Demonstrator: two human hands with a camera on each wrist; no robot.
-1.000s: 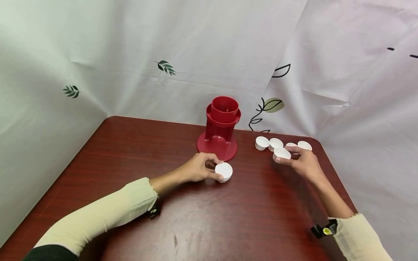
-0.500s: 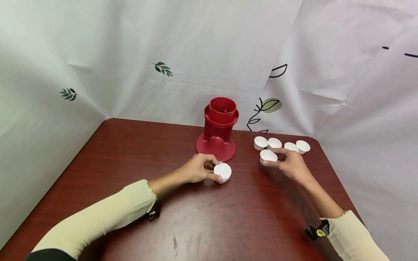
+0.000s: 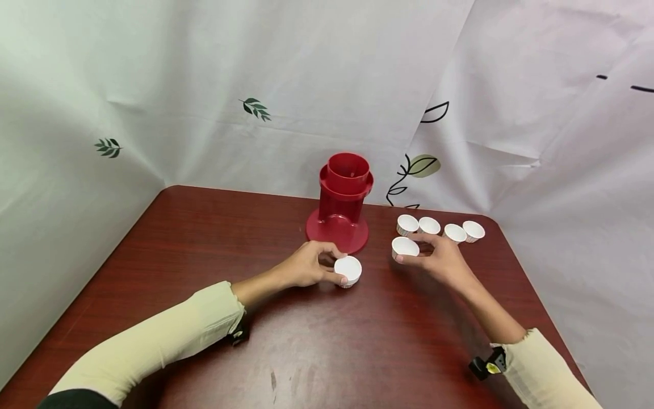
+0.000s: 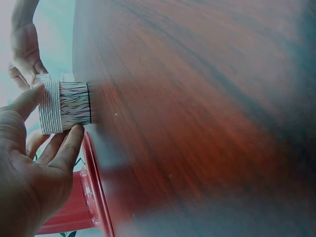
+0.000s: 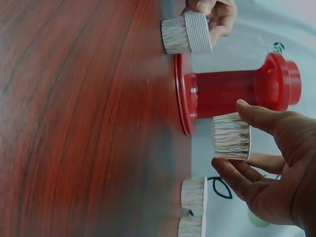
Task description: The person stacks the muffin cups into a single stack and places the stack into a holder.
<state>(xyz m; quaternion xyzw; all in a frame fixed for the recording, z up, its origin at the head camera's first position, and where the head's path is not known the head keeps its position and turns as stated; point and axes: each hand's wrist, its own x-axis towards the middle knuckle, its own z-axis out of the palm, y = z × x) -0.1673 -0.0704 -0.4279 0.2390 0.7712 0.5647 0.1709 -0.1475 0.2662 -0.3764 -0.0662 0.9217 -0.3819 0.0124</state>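
My left hand (image 3: 310, 264) grips a short stack of nested white paper cups (image 3: 348, 270) between thumb and fingers, in front of the red stand. The left wrist view shows the stacked rims as a ribbed band above the pleated wall of the lowest cup (image 4: 75, 102). To the right, my right hand (image 3: 443, 259) pinches a single white paper cup (image 3: 405, 249), mouth up. In the right wrist view that cup (image 5: 231, 137) hangs above the table, thumb on one side and fingers on the other.
A red cylindrical stand (image 3: 343, 193) with a round base is at the back middle. Several white paper cups (image 3: 429, 225) form a row at the back right of the brown table (image 3: 230, 227). White patterned cloth (image 3: 306, 68) hangs behind.
My right hand has moved left with its cup, away from the row and toward the left hand. The left hand keeps its grip and has barely moved.
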